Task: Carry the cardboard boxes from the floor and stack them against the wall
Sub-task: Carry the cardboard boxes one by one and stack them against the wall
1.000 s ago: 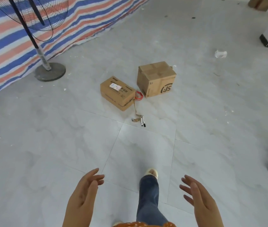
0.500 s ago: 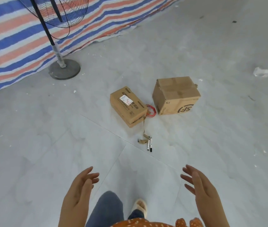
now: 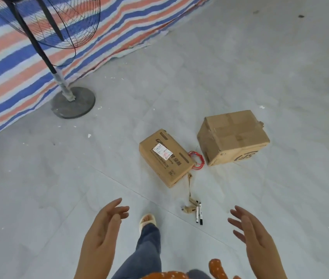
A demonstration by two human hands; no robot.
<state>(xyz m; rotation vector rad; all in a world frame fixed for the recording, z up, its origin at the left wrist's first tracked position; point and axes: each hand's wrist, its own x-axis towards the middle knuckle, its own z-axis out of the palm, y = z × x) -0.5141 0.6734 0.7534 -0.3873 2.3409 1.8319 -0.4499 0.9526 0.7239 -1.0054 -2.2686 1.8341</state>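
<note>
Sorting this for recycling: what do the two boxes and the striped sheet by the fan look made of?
Flat box: brown corrugated cardboard, matte, with print and a paper label. Bigger box: likewise cardboard, with taped seams and scuffed corners. Striped sheet: probably woven plastic tarpaulin, judging by its slight sheen and its blue, orange and white bands.

Pale tiled floor [image 3: 240, 67], striped tarp [image 3: 8, 77], standing fan [image 3: 58, 57].

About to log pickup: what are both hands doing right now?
Left hand: open, fingers spread, holding nothing.
Right hand: open, fingers spread, holding nothing.
Neither touches the flat labelled box or the taller box.
</note>
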